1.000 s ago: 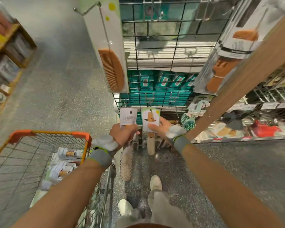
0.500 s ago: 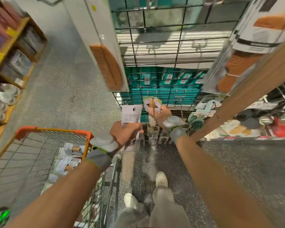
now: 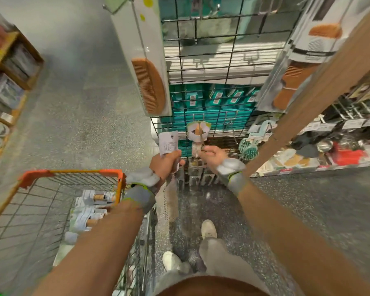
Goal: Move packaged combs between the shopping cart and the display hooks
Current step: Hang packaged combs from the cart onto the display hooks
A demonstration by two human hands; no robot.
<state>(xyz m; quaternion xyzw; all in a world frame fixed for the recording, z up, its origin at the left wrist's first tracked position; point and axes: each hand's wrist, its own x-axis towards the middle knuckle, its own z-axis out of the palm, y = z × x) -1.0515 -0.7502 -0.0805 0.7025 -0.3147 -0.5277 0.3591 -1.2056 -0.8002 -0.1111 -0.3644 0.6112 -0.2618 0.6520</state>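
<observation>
My left hand (image 3: 166, 163) grips a packaged comb (image 3: 168, 142) by its handle, white card upward, its bristled part hanging beside the shopping cart (image 3: 73, 172). A second packaged comb (image 3: 198, 131) hangs on a display hook (image 3: 201, 140) of the wire grid (image 3: 212, 60). At the hook's front tip, just below that package, my right hand (image 3: 212, 154) has its fingers curled; whether they pinch anything is unclear. Several more packaged combs (image 3: 94, 198) lie in the cart.
Large wooden combs in packs hang at upper left (image 3: 150, 86) and upper right (image 3: 293, 82). A wooden post (image 3: 320, 86) slants on the right. Green brushes (image 3: 249, 151) hang beside it. Shelves stand at left (image 3: 9, 71) and right (image 3: 340, 154). My feet (image 3: 208, 229) are below.
My right hand carried its packaged comb up to the grid and slid it onto the hook, then drew back to the hook's tip. My left hand kept its comb and rose slightly.
</observation>
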